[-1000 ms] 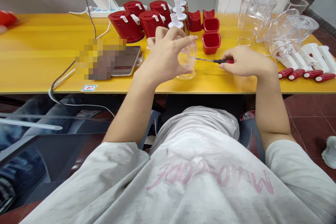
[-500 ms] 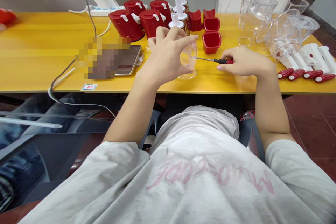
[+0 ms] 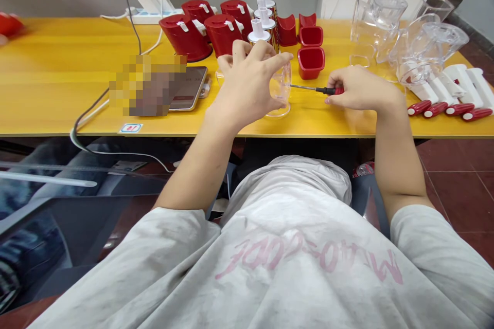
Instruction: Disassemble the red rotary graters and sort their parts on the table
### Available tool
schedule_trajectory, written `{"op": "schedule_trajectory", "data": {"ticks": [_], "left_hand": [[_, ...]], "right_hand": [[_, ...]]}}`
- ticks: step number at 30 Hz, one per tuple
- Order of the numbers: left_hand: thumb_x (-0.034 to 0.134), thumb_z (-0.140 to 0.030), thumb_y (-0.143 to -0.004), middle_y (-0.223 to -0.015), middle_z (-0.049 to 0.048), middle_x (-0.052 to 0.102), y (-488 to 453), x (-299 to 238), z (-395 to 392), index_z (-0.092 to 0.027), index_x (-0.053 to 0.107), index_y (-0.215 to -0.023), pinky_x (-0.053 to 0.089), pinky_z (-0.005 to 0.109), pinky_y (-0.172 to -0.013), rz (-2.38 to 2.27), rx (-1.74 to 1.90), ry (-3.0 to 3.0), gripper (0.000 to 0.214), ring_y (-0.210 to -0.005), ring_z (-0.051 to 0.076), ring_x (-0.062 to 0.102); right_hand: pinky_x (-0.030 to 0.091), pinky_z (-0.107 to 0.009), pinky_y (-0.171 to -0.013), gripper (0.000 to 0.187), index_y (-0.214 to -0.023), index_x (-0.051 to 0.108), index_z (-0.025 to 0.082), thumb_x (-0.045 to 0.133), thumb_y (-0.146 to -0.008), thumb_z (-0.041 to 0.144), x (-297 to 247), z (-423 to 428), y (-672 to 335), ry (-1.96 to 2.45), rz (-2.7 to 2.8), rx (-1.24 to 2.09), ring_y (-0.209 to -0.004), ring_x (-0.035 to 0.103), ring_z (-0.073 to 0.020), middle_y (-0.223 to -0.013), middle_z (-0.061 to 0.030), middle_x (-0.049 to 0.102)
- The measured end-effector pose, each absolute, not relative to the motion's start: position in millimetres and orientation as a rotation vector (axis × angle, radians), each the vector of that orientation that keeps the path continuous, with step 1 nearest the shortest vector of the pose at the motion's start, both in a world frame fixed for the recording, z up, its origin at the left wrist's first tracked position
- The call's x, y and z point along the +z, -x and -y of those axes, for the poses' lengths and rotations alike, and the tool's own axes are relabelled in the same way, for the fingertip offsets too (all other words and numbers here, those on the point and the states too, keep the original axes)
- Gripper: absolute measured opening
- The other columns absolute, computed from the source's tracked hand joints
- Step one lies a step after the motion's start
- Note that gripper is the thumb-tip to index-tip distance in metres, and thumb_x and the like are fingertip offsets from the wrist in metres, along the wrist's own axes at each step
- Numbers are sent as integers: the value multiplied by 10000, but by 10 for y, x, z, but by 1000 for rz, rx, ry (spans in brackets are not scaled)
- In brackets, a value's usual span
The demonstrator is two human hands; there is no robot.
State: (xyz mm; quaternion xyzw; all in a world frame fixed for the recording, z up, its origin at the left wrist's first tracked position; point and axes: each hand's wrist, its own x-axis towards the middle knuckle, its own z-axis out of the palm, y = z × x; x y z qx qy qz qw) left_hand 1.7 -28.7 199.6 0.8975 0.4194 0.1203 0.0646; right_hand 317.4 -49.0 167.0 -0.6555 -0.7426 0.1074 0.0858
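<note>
My left hand (image 3: 250, 79) is wrapped over a clear plastic housing (image 3: 284, 82) lying on its side on the yellow table; much of the piece is hidden under the palm. My right hand (image 3: 355, 88) grips the red and black handle of a screwdriver (image 3: 326, 91). The thin shaft points left, and its tip meets the open end of the clear housing. Whether a screw sits at the tip is too small to make out. Just beyond my left hand stand motors with white caps (image 3: 258, 31) and red square cups (image 3: 311, 61).
Red round bases (image 3: 185, 36) stand at the back. A phone (image 3: 189, 90) lies left of my left hand, with cables (image 3: 92, 105) trailing over the table's edge. At right are more clear housings (image 3: 419, 56) and white parts with red handles (image 3: 436, 108).
Both hands have moved very slightly to the right with the housing and screwdriver. My right fingers have shifted a little on the handle. The tip stays at the housing's end.
</note>
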Motion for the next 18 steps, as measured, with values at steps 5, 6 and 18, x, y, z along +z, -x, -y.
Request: {"op": "schedule_trajectory", "data": {"ticks": [5,6,18], "left_hand": [[881,-950,-889,-1851,58,645,-27,2011,329,-557,499,-2006,323,886,-1311,-1291,360,-2700,1244,-1681,603,296],[868,-943,-907,-1841,65,653,-24,2011,328,-545,504,-2005,327,890,-1316,-1286,364,-2703,1223,-1679,594,303],[950,-697,-889,-1773,118,707,-106,1973,104,-610,670,-1891,497,973,-1265,-1257,408,-2782,1044,-1729,694,369]], "right_hand": [[644,-506,-1002,455,-1362,892,294,1014,-993,529,1653,489,-3193,1943,2212,309,-1105,831,-379,-1244,-121,918],[642,-503,-996,477,-1379,894,296,1008,-998,560,1656,492,-3192,1938,2218,307,-1109,829,-380,-1237,-119,916],[633,-509,-957,368,-1222,913,307,918,-1055,635,1673,491,-3227,1932,2217,375,-1084,837,-384,-1132,-107,919]]}}
